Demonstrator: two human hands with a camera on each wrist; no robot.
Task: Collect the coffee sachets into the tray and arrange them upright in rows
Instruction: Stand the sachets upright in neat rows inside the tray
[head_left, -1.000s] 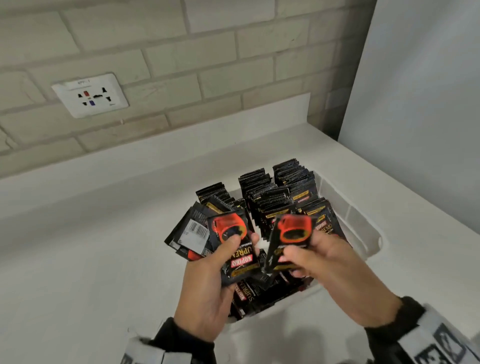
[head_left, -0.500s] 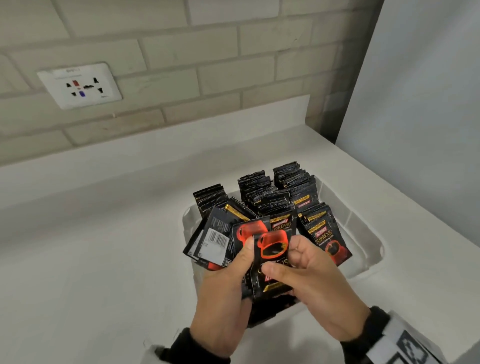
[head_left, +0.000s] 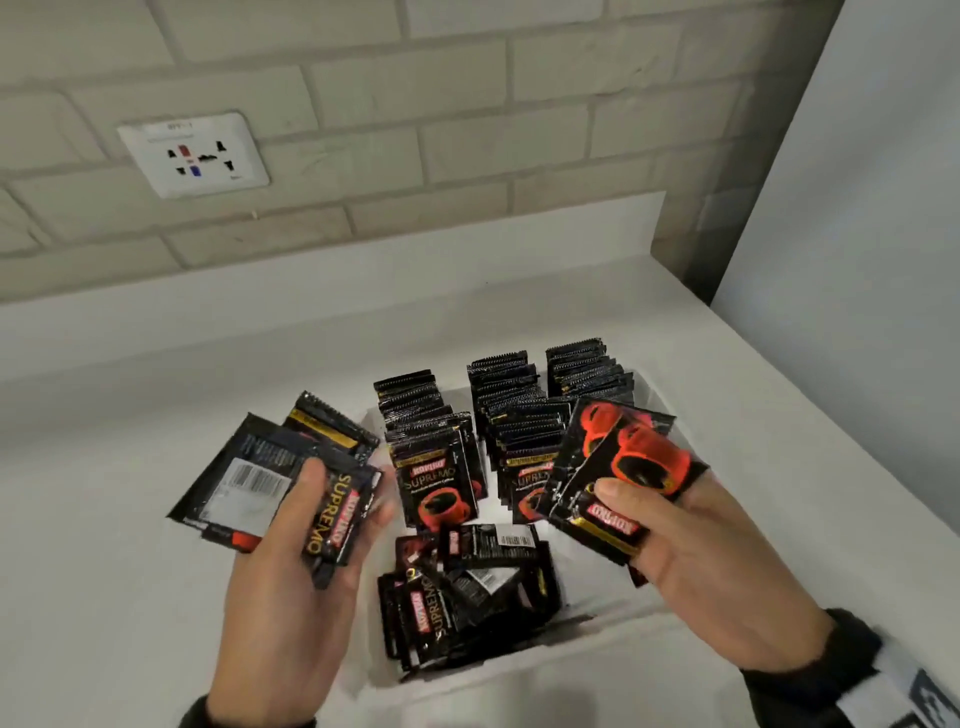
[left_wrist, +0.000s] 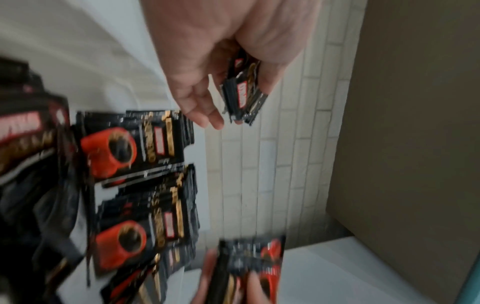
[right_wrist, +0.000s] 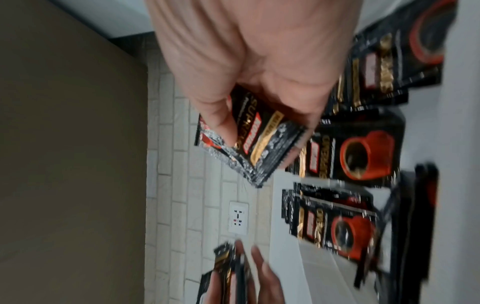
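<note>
A white tray (head_left: 493, 680) on the counter holds three rows of upright black coffee sachets (head_left: 509, 395). A loose pile of sachets (head_left: 467, 587) lies at its near end. My left hand (head_left: 345, 493) is left of the tray and grips a fan of several sachets (head_left: 249, 483), thumb on top. My right hand (head_left: 649, 483) hovers over the tray's right side and pinches a few overlapping sachets (head_left: 613, 447) printed with red cups. The left wrist view shows the left hand's stack (left_wrist: 244, 96) edge-on. In the right wrist view the thumb presses on the right hand's sachets (right_wrist: 249, 139).
The tray sits on a white counter (head_left: 130, 519) against a pale brick wall with a white socket plate (head_left: 192, 156). A tall plain panel (head_left: 857, 208) closes off the right side. Bare counter lies left of the tray.
The hands were together over the tray, both on the sachets. They have moved apart, the left going left with its fan and the right going right with a few sachets.
</note>
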